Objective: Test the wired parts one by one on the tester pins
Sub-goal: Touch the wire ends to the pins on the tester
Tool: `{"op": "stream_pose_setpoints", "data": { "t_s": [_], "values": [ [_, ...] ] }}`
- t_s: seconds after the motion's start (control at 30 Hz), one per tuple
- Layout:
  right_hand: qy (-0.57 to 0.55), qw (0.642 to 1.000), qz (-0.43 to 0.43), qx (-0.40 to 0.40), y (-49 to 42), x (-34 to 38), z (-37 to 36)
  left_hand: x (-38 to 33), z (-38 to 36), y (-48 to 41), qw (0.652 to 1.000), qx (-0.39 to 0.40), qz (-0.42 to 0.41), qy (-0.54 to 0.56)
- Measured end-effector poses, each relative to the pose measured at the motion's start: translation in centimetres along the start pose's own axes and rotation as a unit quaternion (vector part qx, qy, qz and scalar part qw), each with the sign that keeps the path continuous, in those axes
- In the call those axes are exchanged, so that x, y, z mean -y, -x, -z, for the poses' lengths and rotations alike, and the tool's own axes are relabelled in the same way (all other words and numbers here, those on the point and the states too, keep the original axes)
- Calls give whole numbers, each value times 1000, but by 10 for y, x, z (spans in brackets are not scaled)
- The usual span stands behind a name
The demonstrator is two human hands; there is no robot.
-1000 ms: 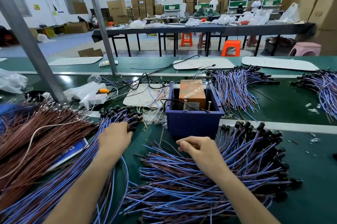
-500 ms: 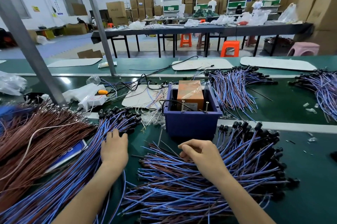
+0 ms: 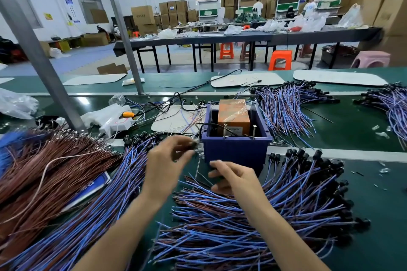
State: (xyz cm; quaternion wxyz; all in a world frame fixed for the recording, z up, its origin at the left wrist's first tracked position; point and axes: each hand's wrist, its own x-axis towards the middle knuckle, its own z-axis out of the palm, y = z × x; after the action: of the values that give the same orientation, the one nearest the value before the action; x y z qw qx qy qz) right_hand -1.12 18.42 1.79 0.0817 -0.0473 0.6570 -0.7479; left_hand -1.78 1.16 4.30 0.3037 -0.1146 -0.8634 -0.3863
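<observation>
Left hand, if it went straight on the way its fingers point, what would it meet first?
Probably the blue box, at its left wall: the left hand, pinching a dark part, points at it. Depth unclear.

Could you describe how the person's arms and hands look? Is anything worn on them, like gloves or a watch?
The left forearm and the right forearm are bare down to the picture's edge; no sleeve shows. The left hand and the right hand wear no gloves. No watch, bracelet or ring is visible, though the left hand is blurred, so a thin ring could be missed.
</observation>
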Motion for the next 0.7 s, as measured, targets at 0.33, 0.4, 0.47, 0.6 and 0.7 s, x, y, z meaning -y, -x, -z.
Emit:
{"op": "stream_pose_setpoints", "data": {
  "t_s": [0.33, 0.4, 0.47, 0.6, 0.7],
  "values": [
    [-169, 980, -18, -103, -8, 18, 27, -30, -55, 27, 975, 105, 93, 174],
    [-228, 961, -11, -155, -11, 32, 53, -21, -49, 29, 962, 166, 123, 178],
    [-279, 940, 8, -195, -13, 48, 80, -9, -36, 30, 933, 225, 170, 224],
    [-283, 927, 41, -244, -13, 69, 119, 5, -3, 26, 873, 353, 224, 253],
    [-300, 921, 57, -243, -12, 78, 122, 2, 8, 21, 917, 316, 186, 157]
  ]
}}
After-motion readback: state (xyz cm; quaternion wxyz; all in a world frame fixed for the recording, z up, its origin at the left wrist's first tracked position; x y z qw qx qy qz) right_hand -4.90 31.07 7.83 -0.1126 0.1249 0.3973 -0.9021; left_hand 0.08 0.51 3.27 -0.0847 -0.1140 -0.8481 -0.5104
